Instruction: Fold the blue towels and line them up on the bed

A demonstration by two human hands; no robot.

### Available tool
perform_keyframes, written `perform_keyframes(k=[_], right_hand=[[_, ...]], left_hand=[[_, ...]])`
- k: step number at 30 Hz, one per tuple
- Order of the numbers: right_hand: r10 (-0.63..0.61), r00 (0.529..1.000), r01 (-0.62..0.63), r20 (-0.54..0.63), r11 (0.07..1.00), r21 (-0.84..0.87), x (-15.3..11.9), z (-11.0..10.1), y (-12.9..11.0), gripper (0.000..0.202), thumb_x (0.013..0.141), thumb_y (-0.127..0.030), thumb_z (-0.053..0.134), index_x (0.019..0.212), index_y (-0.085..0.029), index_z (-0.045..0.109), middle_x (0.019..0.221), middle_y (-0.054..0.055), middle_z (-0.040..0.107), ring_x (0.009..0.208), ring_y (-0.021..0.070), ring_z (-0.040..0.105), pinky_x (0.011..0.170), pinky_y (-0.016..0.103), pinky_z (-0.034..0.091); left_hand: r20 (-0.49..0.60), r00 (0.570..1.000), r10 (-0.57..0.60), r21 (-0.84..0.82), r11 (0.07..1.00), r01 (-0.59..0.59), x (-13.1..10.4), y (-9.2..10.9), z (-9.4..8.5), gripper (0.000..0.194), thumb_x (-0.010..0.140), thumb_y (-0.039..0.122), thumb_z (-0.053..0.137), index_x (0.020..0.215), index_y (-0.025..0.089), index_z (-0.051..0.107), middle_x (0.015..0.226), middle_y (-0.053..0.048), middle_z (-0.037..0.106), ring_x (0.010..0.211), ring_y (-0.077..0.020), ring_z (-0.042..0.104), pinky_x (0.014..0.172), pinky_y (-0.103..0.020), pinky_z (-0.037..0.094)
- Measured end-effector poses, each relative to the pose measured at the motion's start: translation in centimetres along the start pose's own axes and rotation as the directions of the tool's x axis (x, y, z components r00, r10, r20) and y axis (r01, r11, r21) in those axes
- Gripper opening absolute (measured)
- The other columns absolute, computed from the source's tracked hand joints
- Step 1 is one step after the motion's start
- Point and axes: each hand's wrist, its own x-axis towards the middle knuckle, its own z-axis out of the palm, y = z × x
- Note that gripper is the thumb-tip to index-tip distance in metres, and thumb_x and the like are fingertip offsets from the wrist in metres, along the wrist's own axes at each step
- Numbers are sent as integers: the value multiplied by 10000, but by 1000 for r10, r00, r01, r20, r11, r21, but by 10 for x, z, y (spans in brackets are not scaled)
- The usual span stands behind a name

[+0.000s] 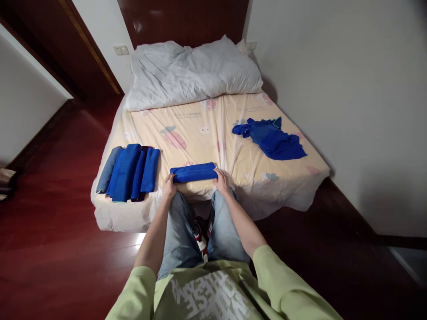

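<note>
A blue towel (194,173), folded into a long narrow strip, lies across the front edge of the bed. My left hand (169,186) grips its left end, and my right hand (220,181) grips its right end, with fingers curled round the corners. Left of it, several folded towels (128,171) in blue, grey-blue and dark purple lie side by side, partly overlapping. A crumpled heap of blue cloth (275,140) is spread on the right side of the bed, apart from both hands.
The bed (196,138) has a pale yellow sheet printed with strawberries. A white quilt (196,73) is bunched against the dark headboard (183,22). A white wall (333,89) runs along the right, and reddish wooden floor (60,186) lies to the left.
</note>
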Motion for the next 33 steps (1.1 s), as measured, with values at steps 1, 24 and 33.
perform_keyframes(k=[1,24,33], right_hand=[[11,1000,-11,-8,1000,10,0,0,0,669,720,-22,493,1360,-162,633,1452,107,606,1371,240,542,1220,437,404],[296,946,-291,-129,955,53,3,4,-3,345,959,-410,533,1155,-171,686,1070,143,752,1009,259,687,945,382,521],[313,939,-306,-141,950,67,7,5,-3,314,943,-411,563,1103,-186,714,1020,125,768,941,247,695,883,356,530]], left_hand=[[5,1000,-11,-3,1000,11,0,0,-1,680,728,-9,445,1379,129,583,1461,-134,582,1415,-224,491,1207,-379,389],[-48,959,-279,-31,960,278,3,0,-8,455,1012,232,359,1412,71,505,1237,-235,690,1189,-305,660,1014,-407,508],[-53,954,-296,72,951,299,14,2,-10,489,1027,232,354,1466,123,539,1227,-199,706,1214,-302,638,1050,-411,480]])
